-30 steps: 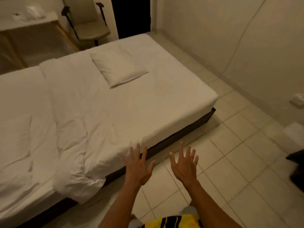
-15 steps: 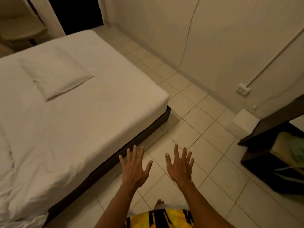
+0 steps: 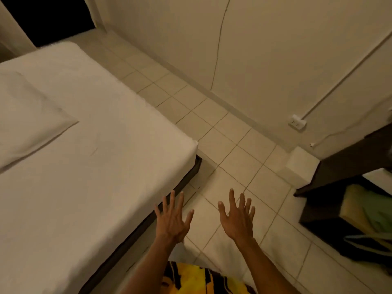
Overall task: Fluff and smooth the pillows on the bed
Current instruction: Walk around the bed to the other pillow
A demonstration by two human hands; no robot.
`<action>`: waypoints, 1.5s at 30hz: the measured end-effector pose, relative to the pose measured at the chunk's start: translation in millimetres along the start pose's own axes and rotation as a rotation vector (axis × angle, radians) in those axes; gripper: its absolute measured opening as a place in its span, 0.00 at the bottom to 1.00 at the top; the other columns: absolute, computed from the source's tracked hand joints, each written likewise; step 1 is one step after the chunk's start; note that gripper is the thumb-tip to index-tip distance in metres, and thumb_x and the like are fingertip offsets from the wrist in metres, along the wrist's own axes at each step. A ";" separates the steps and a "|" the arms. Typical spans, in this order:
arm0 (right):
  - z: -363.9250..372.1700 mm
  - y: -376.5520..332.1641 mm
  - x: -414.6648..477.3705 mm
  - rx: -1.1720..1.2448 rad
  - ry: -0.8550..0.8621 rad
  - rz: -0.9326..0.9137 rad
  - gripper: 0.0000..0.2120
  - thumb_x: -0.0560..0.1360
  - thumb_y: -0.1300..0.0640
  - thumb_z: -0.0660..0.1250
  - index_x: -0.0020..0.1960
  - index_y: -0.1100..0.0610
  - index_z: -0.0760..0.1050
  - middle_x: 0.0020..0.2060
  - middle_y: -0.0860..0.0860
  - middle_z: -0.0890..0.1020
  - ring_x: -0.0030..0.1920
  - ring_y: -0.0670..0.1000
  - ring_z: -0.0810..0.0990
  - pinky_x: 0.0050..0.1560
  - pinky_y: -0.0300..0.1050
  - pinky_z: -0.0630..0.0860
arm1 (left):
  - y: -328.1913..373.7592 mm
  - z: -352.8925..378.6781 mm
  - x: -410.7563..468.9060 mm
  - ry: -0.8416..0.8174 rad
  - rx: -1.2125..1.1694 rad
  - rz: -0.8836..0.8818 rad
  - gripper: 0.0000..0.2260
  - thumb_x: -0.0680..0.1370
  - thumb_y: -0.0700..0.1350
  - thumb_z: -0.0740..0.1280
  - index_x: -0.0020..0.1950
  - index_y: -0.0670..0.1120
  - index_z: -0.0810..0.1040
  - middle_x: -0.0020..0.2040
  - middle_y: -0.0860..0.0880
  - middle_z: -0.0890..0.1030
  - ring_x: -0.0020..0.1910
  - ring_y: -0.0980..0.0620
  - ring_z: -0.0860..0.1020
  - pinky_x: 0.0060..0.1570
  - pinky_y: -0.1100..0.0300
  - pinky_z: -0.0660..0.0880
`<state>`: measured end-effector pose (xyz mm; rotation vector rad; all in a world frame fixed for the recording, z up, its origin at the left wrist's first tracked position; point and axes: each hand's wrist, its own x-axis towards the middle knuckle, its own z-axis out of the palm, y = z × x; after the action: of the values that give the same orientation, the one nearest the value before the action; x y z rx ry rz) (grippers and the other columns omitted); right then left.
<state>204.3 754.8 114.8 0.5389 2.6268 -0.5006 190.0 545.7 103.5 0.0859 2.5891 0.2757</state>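
A flat white pillow (image 3: 29, 122) lies on the white-sheeted bed (image 3: 101, 166) at the left, partly cut off by the frame's left edge. My left hand (image 3: 172, 219) is held out over the bed's near edge with fingers spread, holding nothing. Beside it, my right hand (image 3: 237, 217) hovers over the tiled floor, fingers also spread and empty. Both hands are well short of the pillow and touch nothing.
The bed's dark base (image 3: 148, 221) runs diagonally along the tiled floor (image 3: 229, 145). A dark wooden shelf unit (image 3: 347, 166) with cloth and a bag stands at the right. A wall socket (image 3: 297, 122) sits low on the wall. A dark doorway (image 3: 48, 15) opens at top left.
The view has swung right: bed and pillow slid to the left, and the shelf unit came into sight. Both hands stay raised, spread and empty.
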 end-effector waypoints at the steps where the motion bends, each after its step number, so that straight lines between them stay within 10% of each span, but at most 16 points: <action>1: -7.7 -6.0 15.0 0.032 0.014 0.030 0.36 0.79 0.31 0.41 0.82 0.45 0.40 0.82 0.58 0.45 0.81 0.61 0.40 0.78 0.61 0.38 | 3.5 -10.5 15.4 0.003 0.017 0.022 0.41 0.70 0.71 0.27 0.80 0.55 0.34 0.81 0.45 0.36 0.78 0.41 0.35 0.71 0.37 0.32; 18: -147.9 -52.2 327.5 -0.115 0.067 -0.228 0.40 0.73 0.28 0.31 0.81 0.43 0.37 0.81 0.57 0.37 0.80 0.60 0.35 0.77 0.61 0.33 | 106.4 -151.1 292.0 0.058 -0.026 -0.064 0.32 0.81 0.67 0.42 0.79 0.57 0.31 0.79 0.47 0.30 0.78 0.40 0.33 0.70 0.34 0.31; 29: -253.2 -86.3 509.0 -0.141 -0.056 -0.291 0.38 0.76 0.29 0.35 0.82 0.45 0.37 0.81 0.58 0.39 0.80 0.61 0.36 0.77 0.61 0.34 | 162.9 -232.0 438.5 0.168 -0.326 -0.372 0.34 0.76 0.70 0.34 0.79 0.58 0.32 0.80 0.47 0.33 0.79 0.41 0.35 0.72 0.33 0.34; 45: -306.1 -385.2 756.4 -0.334 -0.066 -0.713 0.38 0.76 0.30 0.35 0.81 0.45 0.37 0.81 0.58 0.43 0.81 0.62 0.40 0.75 0.59 0.31 | 22.4 -424.4 671.8 0.279 -0.336 -0.592 0.33 0.79 0.68 0.41 0.79 0.58 0.32 0.79 0.45 0.31 0.79 0.39 0.36 0.73 0.31 0.36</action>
<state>-697.9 771.0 129.8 -0.5285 2.6980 -0.2532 -604.2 569.1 127.3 -0.8762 2.6489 0.5171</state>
